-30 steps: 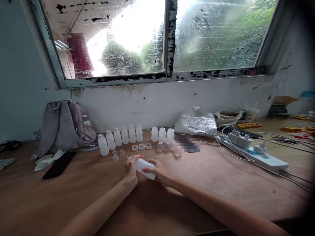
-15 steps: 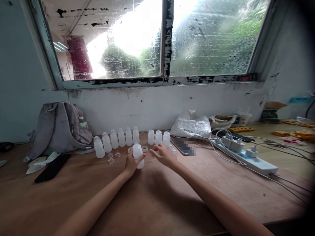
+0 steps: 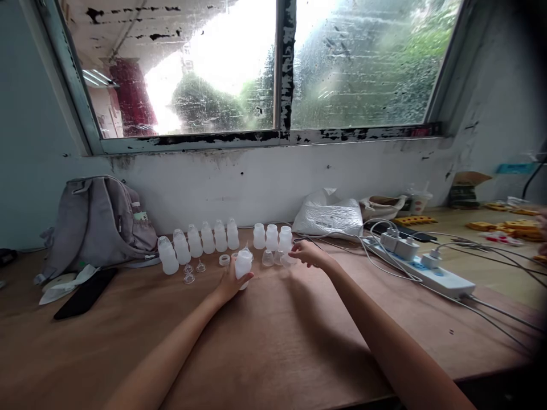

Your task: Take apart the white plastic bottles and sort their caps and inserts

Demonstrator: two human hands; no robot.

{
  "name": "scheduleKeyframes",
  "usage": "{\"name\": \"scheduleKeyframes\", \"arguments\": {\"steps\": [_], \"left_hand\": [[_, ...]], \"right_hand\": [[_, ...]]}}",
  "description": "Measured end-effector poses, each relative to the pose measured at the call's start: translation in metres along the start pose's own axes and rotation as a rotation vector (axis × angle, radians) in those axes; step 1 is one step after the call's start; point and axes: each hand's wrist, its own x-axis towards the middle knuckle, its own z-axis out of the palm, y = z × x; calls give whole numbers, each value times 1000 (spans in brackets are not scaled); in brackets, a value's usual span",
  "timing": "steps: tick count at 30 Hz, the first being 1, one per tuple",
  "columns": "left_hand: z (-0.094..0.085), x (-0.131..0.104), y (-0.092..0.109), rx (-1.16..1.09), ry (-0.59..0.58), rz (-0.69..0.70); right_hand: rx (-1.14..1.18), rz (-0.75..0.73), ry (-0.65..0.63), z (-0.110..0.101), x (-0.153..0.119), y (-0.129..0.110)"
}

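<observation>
My left hand (image 3: 231,283) is wrapped round a frosted white baby bottle (image 3: 243,265) with a teat at its top, held slightly tilted. My right hand (image 3: 311,254) has its fingertips pinched on a clear dome cap (image 3: 288,261). Beside that cap stand more clear caps (image 3: 267,258). Behind them are three uncapped bottles (image 3: 272,237) in a row. Several bottles with clear caps (image 3: 195,242) line up at the left. A white ring collar (image 3: 224,260) lies left of the held bottle, and small clear teats (image 3: 188,278) lie in front of the left row.
A grey backpack (image 3: 102,222) and a black phone (image 3: 85,293) are at the left. A silver bag (image 3: 329,215) leans by the wall. A power strip (image 3: 444,279) with plugs and cables lies at the right. Part of another person's hand (image 3: 542,228) shows at the right edge.
My right hand has moved right, from near the held bottle to the clear caps. The bottle in my left hand has tilted a little. Another person's hand has come in at the right edge.
</observation>
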Motion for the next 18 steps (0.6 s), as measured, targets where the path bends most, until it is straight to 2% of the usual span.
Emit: {"name": "scheduleKeyframes", "arguments": {"steps": [5,8,11,14,18], "left_hand": [[-5,-7,15,31,-48,77],[-8,-9,18,-61,-62,-16],[-10,-9,19,-175,-86,-91],[-12,-8,21,-200,-127,-75],[-12,-7,22,-184,-137,-74]], "right_hand": [[653,-311,-98,-4,-3,-4],[835,-418,-134,-4,-6,-9],[870,-497,-134,-2,-8,-15],[838,-545,-114,2,-8,-19],[733,-530,-111,8,-7,-21]]}}
